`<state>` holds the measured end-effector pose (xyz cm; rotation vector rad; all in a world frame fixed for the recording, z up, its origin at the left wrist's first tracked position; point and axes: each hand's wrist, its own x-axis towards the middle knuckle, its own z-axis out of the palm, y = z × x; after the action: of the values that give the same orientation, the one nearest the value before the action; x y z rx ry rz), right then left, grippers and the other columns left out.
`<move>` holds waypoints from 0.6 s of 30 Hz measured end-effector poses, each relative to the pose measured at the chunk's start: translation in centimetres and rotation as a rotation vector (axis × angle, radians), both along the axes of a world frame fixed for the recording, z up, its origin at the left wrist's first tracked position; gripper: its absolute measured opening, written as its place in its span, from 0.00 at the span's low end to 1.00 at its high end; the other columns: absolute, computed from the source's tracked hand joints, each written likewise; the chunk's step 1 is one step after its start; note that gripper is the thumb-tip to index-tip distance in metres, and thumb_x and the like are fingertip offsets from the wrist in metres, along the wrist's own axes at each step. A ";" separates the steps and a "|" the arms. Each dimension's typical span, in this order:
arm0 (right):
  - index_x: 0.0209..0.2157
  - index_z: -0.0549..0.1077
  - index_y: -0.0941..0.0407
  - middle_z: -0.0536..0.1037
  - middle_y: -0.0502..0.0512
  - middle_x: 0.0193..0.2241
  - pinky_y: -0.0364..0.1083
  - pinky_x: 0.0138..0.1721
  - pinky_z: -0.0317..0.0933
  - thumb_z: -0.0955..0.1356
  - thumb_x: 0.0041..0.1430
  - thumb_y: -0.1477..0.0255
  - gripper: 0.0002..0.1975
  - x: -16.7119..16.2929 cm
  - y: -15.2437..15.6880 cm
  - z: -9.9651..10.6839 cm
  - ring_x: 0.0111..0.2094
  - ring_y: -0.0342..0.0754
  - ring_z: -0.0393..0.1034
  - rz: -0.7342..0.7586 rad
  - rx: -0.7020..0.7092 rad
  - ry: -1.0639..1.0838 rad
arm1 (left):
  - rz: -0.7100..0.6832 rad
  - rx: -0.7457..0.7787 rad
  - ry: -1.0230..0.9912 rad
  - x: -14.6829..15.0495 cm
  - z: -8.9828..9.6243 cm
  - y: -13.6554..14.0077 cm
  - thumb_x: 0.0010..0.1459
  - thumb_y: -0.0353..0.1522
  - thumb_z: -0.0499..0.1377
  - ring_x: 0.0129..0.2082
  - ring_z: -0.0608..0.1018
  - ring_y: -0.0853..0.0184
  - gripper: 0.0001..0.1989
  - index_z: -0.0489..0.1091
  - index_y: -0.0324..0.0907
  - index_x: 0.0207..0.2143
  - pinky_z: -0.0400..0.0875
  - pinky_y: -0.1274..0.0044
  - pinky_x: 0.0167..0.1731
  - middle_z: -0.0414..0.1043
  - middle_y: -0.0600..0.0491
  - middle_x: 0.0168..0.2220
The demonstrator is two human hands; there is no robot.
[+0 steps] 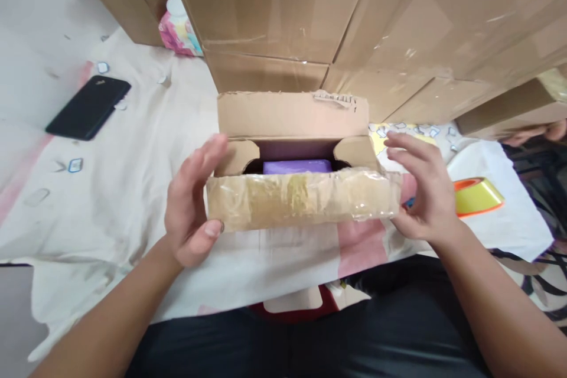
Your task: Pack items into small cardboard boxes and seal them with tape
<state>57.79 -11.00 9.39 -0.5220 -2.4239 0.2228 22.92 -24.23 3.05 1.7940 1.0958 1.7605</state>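
Note:
A small cardboard box (292, 201), its front covered with wrinkled clear tape, sits in front of me with its top open. The back flap (283, 115) stands up with a torn edge, and two side flaps show at the ends. Inside lies a purple item (296, 166), mostly hidden by the front wall. My left hand (190, 201) cups the left end, fingers by the side flap and thumb at the lower front corner. At the right end, my right hand (419, 189) has its fingers spread, with its thumb side close to the box's lower corner.
Large taped cartons (287, 6) form a wall behind the box. A black phone (88, 107) lies left on the pale cloth (146, 106). A tape roll (478, 196) is at right; a colourful pack (179, 29) stands at back left. Another person's hand (527, 136) shows at far right.

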 end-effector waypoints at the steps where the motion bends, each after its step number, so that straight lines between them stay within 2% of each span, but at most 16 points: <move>1: 0.68 0.58 0.46 0.62 0.59 0.66 0.69 0.55 0.64 0.70 0.56 0.64 0.39 -0.1 0.1 -0.1 0.64 0.68 0.60 -0.027 -0.064 0.005 | -0.056 -0.018 -0.018 0.1 0.1 0.1 0.54 0.42 0.64 0.73 0.50 0.52 0.44 0.50 0.57 0.70 0.46 0.54 0.71 0.50 0.59 0.72; 3: 0.69 0.55 0.45 0.58 0.59 0.68 0.68 0.55 0.65 0.71 0.56 0.63 0.41 -0.4 0.1 -0.1 0.67 0.68 0.55 -0.058 -0.214 0.005 | -0.146 -0.080 -0.031 0.3 0.5 0.2 0.56 0.39 0.64 0.74 0.40 0.54 0.47 0.43 0.56 0.72 0.40 0.55 0.72 0.37 0.60 0.75; 8: 0.71 0.46 0.41 0.52 0.53 0.72 0.66 0.62 0.60 0.69 0.59 0.52 0.44 -0.6 0.1 -0.1 0.69 0.64 0.52 -0.006 -0.489 -0.002 | -0.249 -0.237 -0.128 0.0 1.3 0.0 0.57 0.38 0.66 0.75 0.39 0.55 0.50 0.38 0.62 0.71 0.46 0.53 0.71 0.31 0.60 0.75; 11: 0.71 0.43 0.37 0.50 0.49 0.73 0.66 0.64 0.58 0.68 0.60 0.49 0.44 -0.8 -0.1 0.1 0.71 0.62 0.48 0.013 -0.586 -0.012 | -0.270 -0.277 -0.155 0.0 1.4 -0.2 0.57 0.37 0.66 0.75 0.39 0.55 0.50 0.36 0.64 0.71 0.49 0.53 0.70 0.32 0.59 0.75; 14: 0.71 0.43 0.37 0.49 0.48 0.73 0.66 0.64 0.58 0.67 0.60 0.49 0.43 -1.0 -0.1 0.2 0.72 0.62 0.46 0.026 -0.645 0.023 | -0.255 -0.252 -0.150 0.1 1.4 -0.1 0.56 0.39 0.66 0.74 0.43 0.52 0.49 0.39 0.61 0.71 0.50 0.53 0.70 0.36 0.56 0.75; 18: 0.70 0.47 0.37 0.55 0.48 0.71 0.64 0.64 0.59 0.68 0.59 0.52 0.42 -1.3 0.5 -0.3 0.71 0.61 0.49 0.093 -0.685 0.179 | -0.197 -0.207 -0.152 0.3 1.6 0.1 0.56 0.42 0.65 0.71 0.52 0.53 0.47 0.42 0.62 0.71 0.54 0.56 0.69 0.44 0.56 0.72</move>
<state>56.51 -10.53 9.11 -0.6448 -2.1571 1.1115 23.24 -24.14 4.61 1.5600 0.9657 1.5774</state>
